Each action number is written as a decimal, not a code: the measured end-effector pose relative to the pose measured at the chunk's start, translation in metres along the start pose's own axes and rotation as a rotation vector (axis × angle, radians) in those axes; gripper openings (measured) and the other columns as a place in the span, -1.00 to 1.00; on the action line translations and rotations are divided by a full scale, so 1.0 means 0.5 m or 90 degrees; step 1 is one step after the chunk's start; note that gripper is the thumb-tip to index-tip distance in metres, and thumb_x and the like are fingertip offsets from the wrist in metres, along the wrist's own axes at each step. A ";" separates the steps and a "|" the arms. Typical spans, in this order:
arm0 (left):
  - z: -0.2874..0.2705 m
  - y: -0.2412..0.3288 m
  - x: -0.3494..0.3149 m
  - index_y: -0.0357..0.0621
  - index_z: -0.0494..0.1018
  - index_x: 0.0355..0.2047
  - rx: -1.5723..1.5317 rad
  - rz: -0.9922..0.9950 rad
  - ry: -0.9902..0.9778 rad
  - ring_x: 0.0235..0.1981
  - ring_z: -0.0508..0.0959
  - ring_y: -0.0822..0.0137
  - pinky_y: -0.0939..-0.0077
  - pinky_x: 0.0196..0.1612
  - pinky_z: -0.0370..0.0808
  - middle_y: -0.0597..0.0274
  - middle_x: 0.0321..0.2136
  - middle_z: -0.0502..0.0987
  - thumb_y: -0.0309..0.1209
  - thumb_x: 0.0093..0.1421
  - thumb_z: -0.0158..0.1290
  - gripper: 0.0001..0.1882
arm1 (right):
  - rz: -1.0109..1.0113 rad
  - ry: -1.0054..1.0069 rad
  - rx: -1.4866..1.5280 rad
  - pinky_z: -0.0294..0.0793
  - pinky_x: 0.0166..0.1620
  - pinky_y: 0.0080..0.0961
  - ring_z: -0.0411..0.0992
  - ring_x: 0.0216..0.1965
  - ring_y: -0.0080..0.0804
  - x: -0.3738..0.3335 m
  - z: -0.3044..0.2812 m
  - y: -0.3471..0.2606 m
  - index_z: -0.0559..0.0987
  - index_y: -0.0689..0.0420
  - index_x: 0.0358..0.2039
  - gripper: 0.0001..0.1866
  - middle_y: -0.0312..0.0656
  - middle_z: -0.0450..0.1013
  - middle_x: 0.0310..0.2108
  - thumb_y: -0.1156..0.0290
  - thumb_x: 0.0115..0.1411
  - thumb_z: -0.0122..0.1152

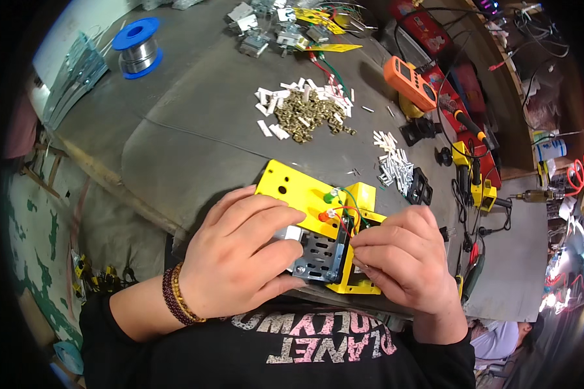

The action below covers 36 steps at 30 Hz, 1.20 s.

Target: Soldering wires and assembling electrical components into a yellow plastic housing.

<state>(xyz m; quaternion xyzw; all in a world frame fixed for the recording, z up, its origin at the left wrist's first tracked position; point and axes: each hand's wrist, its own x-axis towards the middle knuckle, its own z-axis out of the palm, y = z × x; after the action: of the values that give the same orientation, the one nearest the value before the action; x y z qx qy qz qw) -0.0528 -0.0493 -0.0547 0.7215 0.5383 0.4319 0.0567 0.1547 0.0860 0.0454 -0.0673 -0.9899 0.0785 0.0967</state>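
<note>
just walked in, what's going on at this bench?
A person's left hand holds a yellow plate fitted with a green lamp and a red lamp. The right hand is beside thin wires; whether it pinches one is unclear. Further back are a heap of brass pieces and an orange multimeter.

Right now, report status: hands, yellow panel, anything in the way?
Left hand gripping yellow panel. Right hand pinched shut, contents hidden. Red and green wires looping close beside it.

Brown and golden beaded bracelets (174, 297) accompany a black top (188, 360) with pink-and-grey lettering (334, 348).
</note>
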 end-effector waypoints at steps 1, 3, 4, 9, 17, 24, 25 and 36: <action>0.000 0.000 0.001 -0.04 0.52 -0.39 0.009 0.002 0.001 -0.02 0.48 0.02 -0.07 0.15 0.35 0.16 -0.05 0.52 -0.16 -0.18 0.39 -0.60 | 0.008 0.002 0.000 0.33 -0.16 -0.37 0.46 -0.27 -0.38 0.002 -0.001 0.002 0.59 0.03 -0.36 -0.75 -0.39 0.55 -0.26 0.43 -0.13 0.38; -0.001 -0.003 0.002 -0.03 0.52 -0.39 0.006 0.010 -0.012 -0.02 0.48 0.02 -0.07 0.15 0.35 0.15 -0.04 0.52 -0.16 -0.19 0.39 -0.60 | 0.023 0.006 0.012 0.33 -0.17 -0.37 0.45 -0.29 -0.37 0.005 0.002 0.008 0.59 0.03 -0.35 -0.76 -0.39 0.55 -0.28 0.44 -0.11 0.38; -0.005 0.000 0.004 -0.03 0.52 -0.39 0.008 -0.003 -0.023 0.00 0.47 0.06 -0.04 0.15 0.36 0.18 -0.04 0.51 -0.19 -0.18 0.37 -0.62 | 0.032 0.012 0.037 0.32 -0.19 -0.38 0.44 -0.30 -0.36 0.006 0.007 0.015 0.59 0.03 -0.35 -0.78 -0.38 0.55 -0.29 0.43 -0.07 0.39; -0.006 0.002 0.007 -0.03 0.52 -0.40 0.027 -0.012 -0.048 0.01 0.48 0.05 -0.03 0.12 0.39 0.13 0.00 0.50 -0.19 -0.14 0.36 -0.65 | 0.069 0.059 0.117 0.29 -0.25 -0.39 0.44 -0.33 -0.33 -0.007 0.027 0.040 0.59 0.03 -0.35 -0.79 -0.35 0.55 -0.31 0.41 -0.03 0.41; -0.002 0.006 0.013 0.03 0.42 -0.33 0.089 -0.021 -0.094 0.08 0.44 -0.15 -0.15 0.15 0.36 -0.05 0.06 0.47 -0.14 -0.15 0.46 -0.51 | 0.132 0.188 0.312 0.38 -0.33 -0.38 0.50 -0.42 -0.27 -0.025 0.064 0.064 0.60 0.13 -0.38 -0.82 -0.24 0.58 -0.40 0.53 -0.03 0.42; 0.011 0.025 0.011 0.01 0.36 -0.28 0.203 -0.012 -0.134 0.09 0.41 -0.18 -0.23 0.18 0.31 -0.10 0.09 0.40 -0.19 -0.18 0.47 -0.45 | 0.144 0.325 0.302 0.38 -0.25 -0.37 0.48 -0.34 -0.25 -0.039 0.100 0.057 0.54 0.09 -0.45 -0.81 -0.22 0.47 -0.50 0.29 -0.03 0.30; 0.016 0.025 0.012 0.00 0.35 -0.24 0.211 -0.009 -0.122 0.09 0.41 -0.17 -0.23 0.19 0.30 -0.10 0.09 0.39 -0.22 -0.17 0.46 -0.44 | 0.161 0.339 0.307 0.38 -0.25 -0.37 0.48 -0.34 -0.25 -0.036 0.107 0.056 0.54 0.09 -0.45 -0.81 -0.22 0.47 -0.50 0.29 -0.03 0.30; 0.014 0.006 -0.020 -0.02 0.35 -0.16 0.209 -0.023 -0.121 0.11 0.39 -0.16 -0.23 0.21 0.27 -0.11 0.11 0.34 -0.31 -0.14 0.43 -0.42 | 0.171 0.328 0.569 0.41 -0.18 -0.26 0.54 -0.33 -0.13 -0.041 0.101 0.071 0.60 0.13 -0.54 -0.95 -0.09 0.54 -0.47 0.47 -0.08 0.22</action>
<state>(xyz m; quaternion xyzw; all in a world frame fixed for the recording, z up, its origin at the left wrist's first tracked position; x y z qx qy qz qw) -0.0462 -0.0564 -0.0630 0.7488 0.6065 0.2672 -0.0033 0.1687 0.1105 -0.0129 -0.1625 -0.7868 0.4852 0.3452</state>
